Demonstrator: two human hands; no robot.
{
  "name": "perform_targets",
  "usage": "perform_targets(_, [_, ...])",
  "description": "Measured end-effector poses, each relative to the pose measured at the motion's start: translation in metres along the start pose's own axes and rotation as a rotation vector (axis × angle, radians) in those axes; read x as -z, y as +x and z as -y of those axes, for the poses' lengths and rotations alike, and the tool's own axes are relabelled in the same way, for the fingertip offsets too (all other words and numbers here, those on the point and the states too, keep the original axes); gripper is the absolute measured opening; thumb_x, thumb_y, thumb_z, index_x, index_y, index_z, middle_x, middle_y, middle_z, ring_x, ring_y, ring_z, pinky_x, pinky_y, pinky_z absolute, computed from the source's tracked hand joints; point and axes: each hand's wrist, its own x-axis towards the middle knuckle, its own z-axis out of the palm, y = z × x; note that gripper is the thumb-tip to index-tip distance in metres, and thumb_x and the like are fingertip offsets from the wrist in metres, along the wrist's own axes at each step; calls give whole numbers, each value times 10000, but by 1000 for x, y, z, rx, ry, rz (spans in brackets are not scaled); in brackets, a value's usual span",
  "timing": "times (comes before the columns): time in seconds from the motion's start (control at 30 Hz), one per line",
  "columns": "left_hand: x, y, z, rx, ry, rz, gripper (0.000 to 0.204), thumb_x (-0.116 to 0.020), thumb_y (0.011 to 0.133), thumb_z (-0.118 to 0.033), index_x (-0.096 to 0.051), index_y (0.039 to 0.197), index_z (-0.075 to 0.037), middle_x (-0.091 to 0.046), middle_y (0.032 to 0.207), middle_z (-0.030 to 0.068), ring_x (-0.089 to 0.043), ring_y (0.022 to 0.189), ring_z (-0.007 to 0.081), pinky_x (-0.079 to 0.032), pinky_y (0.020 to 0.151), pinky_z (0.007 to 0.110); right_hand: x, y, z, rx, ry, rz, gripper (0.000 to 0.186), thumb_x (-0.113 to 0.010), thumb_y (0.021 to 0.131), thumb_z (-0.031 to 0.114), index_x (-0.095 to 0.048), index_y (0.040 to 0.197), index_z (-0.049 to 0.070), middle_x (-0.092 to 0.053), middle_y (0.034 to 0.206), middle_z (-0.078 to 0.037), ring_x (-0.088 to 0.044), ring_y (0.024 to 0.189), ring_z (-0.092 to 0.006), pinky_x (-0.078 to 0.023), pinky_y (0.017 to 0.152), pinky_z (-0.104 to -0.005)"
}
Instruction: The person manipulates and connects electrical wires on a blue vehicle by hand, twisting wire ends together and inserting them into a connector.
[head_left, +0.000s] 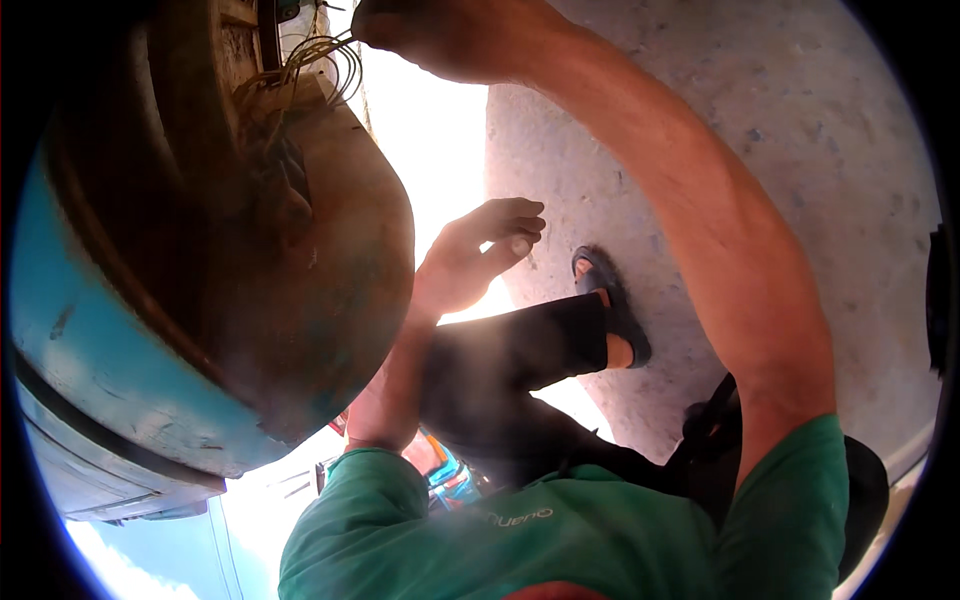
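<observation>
Your right hand (440, 35) is closed, pinching the yellowish wires (320, 65) at the top rim of the rusty blue housing (150, 330). Left hand (480, 255) hangs loosely curled, holding nothing. Pull gently, brace the housing, keep the strands from tangling.

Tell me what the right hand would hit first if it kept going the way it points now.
Probably the bundle of yellowish wires. The right hand reaches toward the upper left, its closed fingers right at the wire loops, seemingly touching them already. Behind the wires sits the rusty round housing. Depth is hard to judge here.
</observation>
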Motion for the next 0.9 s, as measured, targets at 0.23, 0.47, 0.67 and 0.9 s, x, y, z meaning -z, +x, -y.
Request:
perform_targets(0.23, [5,14,-12,35,201,45,437,-679,910,-179,-581,1295,4,-644,1191,110,-618,1096,217,-481,958,355,-2,11,20,47,53,11,226,-600,897,181,-689,1052,41,-701,1057,-171,-664,967,-310,-547,874,-415])
perform_targets(0.47, [17,18,6,-87,303,102,441,-704,888,-137,-585,1290,1,-653,1125,96,-606,1037,212,-476,957,348,-19,32,22,123,-8,187,424,-611,869,444,-687,1131,119,-688,1118,-105,-639,1025,-268,-521,872,-403])
perform_targets(0.67, [21,20,18,-135,335,81,423,-699,894,-137,-585,1275,10,-654,1112,112,-616,1018,224,-487,933,363,-55,62,19,371,-4,173,622,-594,808,580,-662,1265,164,-686,1190,-120,-637,1113,-311,-491,952,-434])
perform_targets(0.9, [24,16,19,-134,320,74,423,-707,898,-183,-588,1255,11,-657,1097,125,-619,1027,250,-487,933,374,-69,59,16,308,293,256,277,-620,939,305,-733,1058,83,-732,916,-82,-680,856,-185,-531,812,-342])
